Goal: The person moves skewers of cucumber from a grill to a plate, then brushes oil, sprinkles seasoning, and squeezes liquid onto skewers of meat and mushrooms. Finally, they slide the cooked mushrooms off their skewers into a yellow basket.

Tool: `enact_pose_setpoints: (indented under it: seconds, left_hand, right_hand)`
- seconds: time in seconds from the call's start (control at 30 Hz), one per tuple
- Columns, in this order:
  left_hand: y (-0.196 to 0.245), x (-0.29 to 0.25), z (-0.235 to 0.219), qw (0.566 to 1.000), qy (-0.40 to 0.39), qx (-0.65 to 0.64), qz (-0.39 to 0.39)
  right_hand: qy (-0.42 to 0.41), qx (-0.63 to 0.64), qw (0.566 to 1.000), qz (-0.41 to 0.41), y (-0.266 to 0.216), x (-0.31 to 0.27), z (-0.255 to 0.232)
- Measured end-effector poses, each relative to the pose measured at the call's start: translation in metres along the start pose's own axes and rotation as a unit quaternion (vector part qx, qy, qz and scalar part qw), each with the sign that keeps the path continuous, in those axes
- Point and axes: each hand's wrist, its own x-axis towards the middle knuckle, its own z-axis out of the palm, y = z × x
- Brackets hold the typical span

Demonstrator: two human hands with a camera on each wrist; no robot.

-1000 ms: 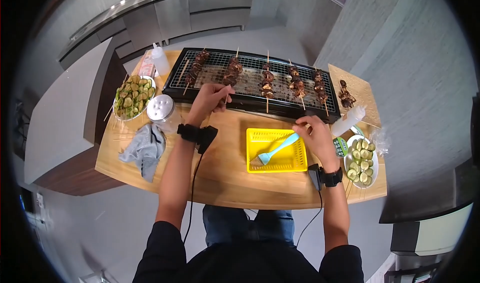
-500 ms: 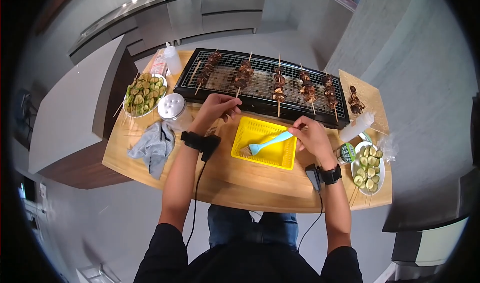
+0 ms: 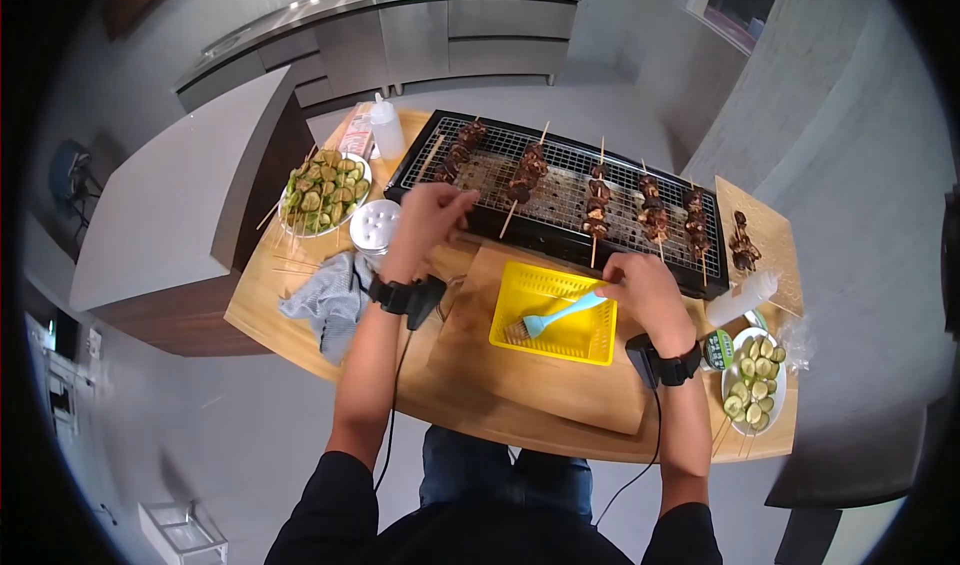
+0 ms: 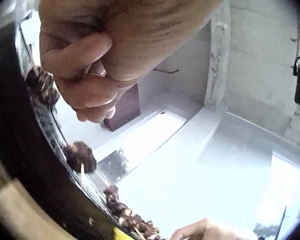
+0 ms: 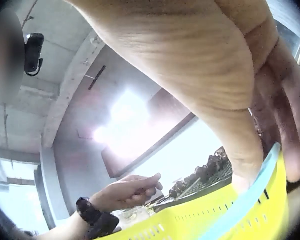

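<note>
Brush (image 3: 566, 312) slanting in yellow basket (image 3: 552, 354), handle end pinched between thumb and fingers of right hand (image 3: 645, 293). Left hand (image 3: 428, 223) loosely curled, nothing visible in its grasp, near leftmost meat skewer (image 3: 462, 148) at front edge of grill (image 3: 552, 232).

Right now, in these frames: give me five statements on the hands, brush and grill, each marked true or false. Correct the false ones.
1. Five meat skewers lie on the grill. True.
2. The left hand is near the grill's front edge. True.
3. It grips a skewer. False: it holds nothing.
4. The right hand pinches the blue brush. True.
5. The brush's bristles touch the grill. False: they are inside the yellow basket.
</note>
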Motion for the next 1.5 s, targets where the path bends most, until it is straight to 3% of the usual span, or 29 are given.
enact_pose_setpoints:
  seconds: [0.03, 0.1, 0.17, 0.23, 0.3, 0.4, 0.5, 0.73, 0.87, 1.17, 1.5]
  left_hand:
    - [0.001, 0.002, -0.010, 1.000, 0.004, 0.002, -0.001]
    - [0.001, 0.005, -0.031, 0.989, 0.099, 0.101, 0.052]
    - [0.007, 0.014, -0.045, 0.986, 0.119, 0.101, 0.053]
    - [0.011, 0.023, -0.053, 0.982, 0.082, 0.171, -0.004]
    - [0.002, 0.032, -0.052, 0.983, 0.069, 0.171, -0.007]
    - [0.011, 0.035, -0.044, 0.979, 0.022, 0.171, -0.108]
    - [-0.007, 0.043, -0.038, 0.979, -0.002, 0.183, -0.092]
    - [-0.006, 0.050, -0.039, 0.975, -0.054, 0.194, -0.089]
    - [-0.002, 0.050, -0.038, 0.975, -0.059, 0.188, -0.104]
    - [-0.002, 0.051, -0.036, 0.973, -0.079, 0.177, -0.129]
    - [-0.009, 0.054, -0.036, 0.977, -0.072, 0.161, -0.117]
  right_hand:
    - [0.000, 0.002, 1.000, -0.004, -0.001, 0.000, -0.002]
    - [0.018, -0.039, 0.999, -0.010, -0.004, 0.000, -0.005]
    - [-0.004, -0.057, 0.998, -0.001, -0.013, 0.002, -0.013]
    - [-0.018, -0.079, 0.997, -0.020, -0.014, 0.006, -0.016]
    - [-0.038, -0.088, 0.995, -0.029, -0.016, 0.013, -0.020]
    - [-0.087, -0.053, 0.994, -0.046, -0.014, 0.020, -0.022]
    - [-0.130, -0.036, 0.990, -0.038, -0.005, 0.026, -0.014]
    - [-0.049, -0.017, 0.993, -0.106, -0.006, 0.013, -0.012]
    - [-0.043, 0.005, 0.988, -0.146, 0.006, 0.010, 0.000]
    - [-0.095, -0.060, 0.990, -0.083, -0.010, 0.012, -0.006]
    - [-0.060, -0.064, 0.988, -0.128, -0.009, 0.011, -0.002]
